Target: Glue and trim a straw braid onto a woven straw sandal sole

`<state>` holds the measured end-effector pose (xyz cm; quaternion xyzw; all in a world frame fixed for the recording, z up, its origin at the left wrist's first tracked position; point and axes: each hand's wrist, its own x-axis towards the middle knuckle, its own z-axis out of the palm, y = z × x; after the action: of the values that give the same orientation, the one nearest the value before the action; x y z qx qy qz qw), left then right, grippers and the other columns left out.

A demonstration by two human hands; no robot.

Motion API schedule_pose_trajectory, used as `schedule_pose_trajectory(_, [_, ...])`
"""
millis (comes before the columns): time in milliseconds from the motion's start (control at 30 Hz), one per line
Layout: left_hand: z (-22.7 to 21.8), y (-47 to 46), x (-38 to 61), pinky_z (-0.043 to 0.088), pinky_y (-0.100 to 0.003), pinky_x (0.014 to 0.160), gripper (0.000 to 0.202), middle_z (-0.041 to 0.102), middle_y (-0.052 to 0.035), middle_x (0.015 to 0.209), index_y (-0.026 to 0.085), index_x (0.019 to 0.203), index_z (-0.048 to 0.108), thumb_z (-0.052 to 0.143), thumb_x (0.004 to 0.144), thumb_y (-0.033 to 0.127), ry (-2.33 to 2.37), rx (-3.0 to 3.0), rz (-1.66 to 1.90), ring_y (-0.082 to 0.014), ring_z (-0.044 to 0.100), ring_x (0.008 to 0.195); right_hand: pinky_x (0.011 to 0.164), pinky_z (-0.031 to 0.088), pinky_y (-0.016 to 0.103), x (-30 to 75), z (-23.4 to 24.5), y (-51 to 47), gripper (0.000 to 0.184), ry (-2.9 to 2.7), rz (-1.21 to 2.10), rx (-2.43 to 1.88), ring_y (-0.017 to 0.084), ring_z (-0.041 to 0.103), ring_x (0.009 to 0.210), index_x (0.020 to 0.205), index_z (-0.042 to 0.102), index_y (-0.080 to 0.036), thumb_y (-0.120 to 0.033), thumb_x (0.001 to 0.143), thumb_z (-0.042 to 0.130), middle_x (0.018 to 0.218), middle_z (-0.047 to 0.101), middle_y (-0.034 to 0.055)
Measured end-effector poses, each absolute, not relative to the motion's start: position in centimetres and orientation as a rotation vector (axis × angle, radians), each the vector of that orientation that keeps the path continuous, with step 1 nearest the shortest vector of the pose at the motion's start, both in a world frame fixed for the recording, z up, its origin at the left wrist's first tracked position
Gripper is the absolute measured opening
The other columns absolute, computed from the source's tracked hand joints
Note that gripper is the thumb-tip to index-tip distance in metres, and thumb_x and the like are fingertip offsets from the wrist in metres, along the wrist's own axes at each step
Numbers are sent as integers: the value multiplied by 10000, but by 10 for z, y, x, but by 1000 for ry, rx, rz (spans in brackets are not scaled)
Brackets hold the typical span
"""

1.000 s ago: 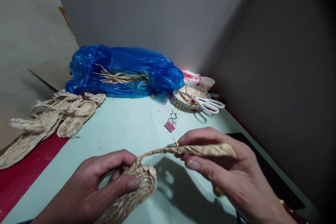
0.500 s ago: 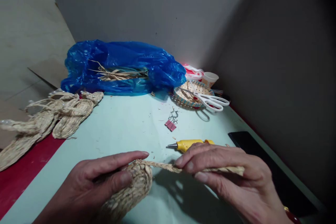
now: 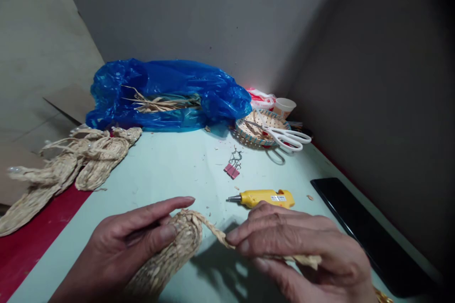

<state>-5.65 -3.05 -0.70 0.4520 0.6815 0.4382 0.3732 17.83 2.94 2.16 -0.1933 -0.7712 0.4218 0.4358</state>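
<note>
My left hand (image 3: 135, 244) is closed around a woven straw sole (image 3: 177, 251), thumb lying across its upper face and index finger stretched along the far edge. From the tip of the sole a braided straw cord (image 3: 213, 231) runs to the right. My right hand (image 3: 302, 251) pinches this cord between thumb and fingers, and its loose end sticks out past the palm. Just beyond the right hand a yellow glue gun (image 3: 263, 198) lies with its metal nozzle to the left. The lower end of the sole is hidden by my left hand and the frame edge.
Finished straw slippers (image 3: 103, 158) with beads lie at the left. A blue plastic bag (image 3: 170, 73) with straw strips stands at the back. White scissors (image 3: 284, 136) rest on a round basket (image 3: 245, 128). A pink binder clip (image 3: 232, 171) and a black flat object (image 3: 369, 232) are nearby.
My right hand has moved slightly down and left, and the cord now slopes downward from the sole's tip instead of running nearly level. More of the glue gun shows.
</note>
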Motion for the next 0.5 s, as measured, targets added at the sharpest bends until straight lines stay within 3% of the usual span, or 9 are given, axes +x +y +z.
schedule_pose_trajectory(167, [-8,-31,-58,555,-141,822,168,809,130,978,453,862,805,751,710,404,1762,1141,1113,-184,749,958,838,595,316,176,8,25,490,-1942,1076,-428,202,750,870,1121,745,-289,33,753,708,1003,793,31])
schedule_pose_trajectory(400, [-4,-30,-54,557,-189,841,159,816,89,978,435,839,818,738,703,452,1770,1058,1119,-235,734,989,852,585,321,171,-3,23,436,-2001,1000,-310,206,748,902,1145,706,-186,59,785,676,1015,786,103])
schedule_pose_trajectory(500, [-6,-30,-55,573,-216,751,229,814,34,1011,380,890,822,756,701,493,1708,952,1105,-249,737,920,842,581,297,167,-4,21,374,-1983,952,-341,202,754,879,1088,719,-163,49,780,696,996,788,106])
